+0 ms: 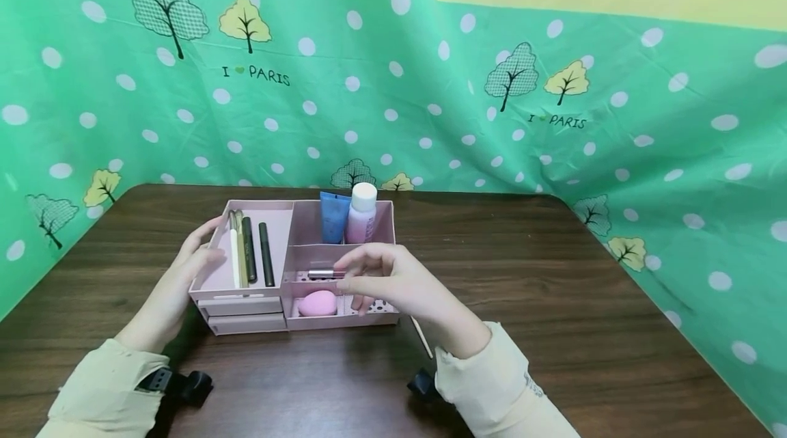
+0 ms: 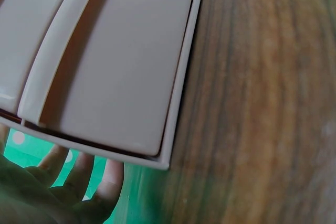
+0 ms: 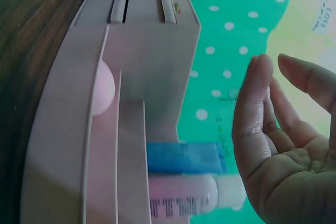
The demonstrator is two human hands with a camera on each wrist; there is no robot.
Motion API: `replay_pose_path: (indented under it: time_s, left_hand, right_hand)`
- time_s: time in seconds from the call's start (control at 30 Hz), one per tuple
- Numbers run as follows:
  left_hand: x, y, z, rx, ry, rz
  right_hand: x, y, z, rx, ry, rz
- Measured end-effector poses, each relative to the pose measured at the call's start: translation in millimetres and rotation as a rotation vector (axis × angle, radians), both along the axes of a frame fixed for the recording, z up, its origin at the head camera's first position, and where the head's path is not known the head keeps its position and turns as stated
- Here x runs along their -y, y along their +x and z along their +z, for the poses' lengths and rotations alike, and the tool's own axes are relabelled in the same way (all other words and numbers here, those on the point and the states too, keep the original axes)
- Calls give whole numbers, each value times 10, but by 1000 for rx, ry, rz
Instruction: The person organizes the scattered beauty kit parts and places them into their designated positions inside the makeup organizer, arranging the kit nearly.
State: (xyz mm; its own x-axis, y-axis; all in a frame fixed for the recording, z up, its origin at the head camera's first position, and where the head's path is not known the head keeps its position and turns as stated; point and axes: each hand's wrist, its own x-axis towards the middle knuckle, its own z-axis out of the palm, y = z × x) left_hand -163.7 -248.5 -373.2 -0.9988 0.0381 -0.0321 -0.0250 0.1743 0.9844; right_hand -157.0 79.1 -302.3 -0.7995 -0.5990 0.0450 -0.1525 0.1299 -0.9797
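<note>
A pink desktop organizer (image 1: 240,293) with two drawers stands on the table. My left hand (image 1: 178,281) rests against its left side, the thumb at the top rim; in the left wrist view the fingers (image 2: 107,184) reach along the side wall. My right hand (image 1: 393,281) hovers over the right compartments, bent fingers near the thumb and nothing between them, as the right wrist view confirms. Beneath it lie a silver-capped tube (image 1: 321,274) and a pink makeup sponge (image 1: 318,303). Behind stand a blue squeeze tube (image 1: 335,218) and a white-capped bottle (image 1: 361,214).
Several slim pencils or pens (image 1: 266,253) lie in the organizer's top left tray. A thin pale stick (image 1: 421,337) lies on the dark wooden table (image 1: 522,288) by the right wrist. A green dotted curtain (image 1: 393,103) hangs behind and to the right.
</note>
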Motion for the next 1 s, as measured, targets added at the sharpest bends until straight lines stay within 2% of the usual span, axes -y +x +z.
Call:
replay_pose_path:
  time_s: [0.13,0.5,0.73,1.0]
  left_hand:
    - [8,0,-12,7,-2,-2]
    - [19,-6,-21,2,-4,-6]
    - [29,0,-32,-4,-12,-8]
    - [37,-9,-33,1,-30,-12]
  right_hand:
    - [-112,-38,-1,-1,11,-15]
    - [-308,-116,27,14,37,16]
    - [-365,-132,78,9,93,20]
    - [-427,-146,105,35,63,10]
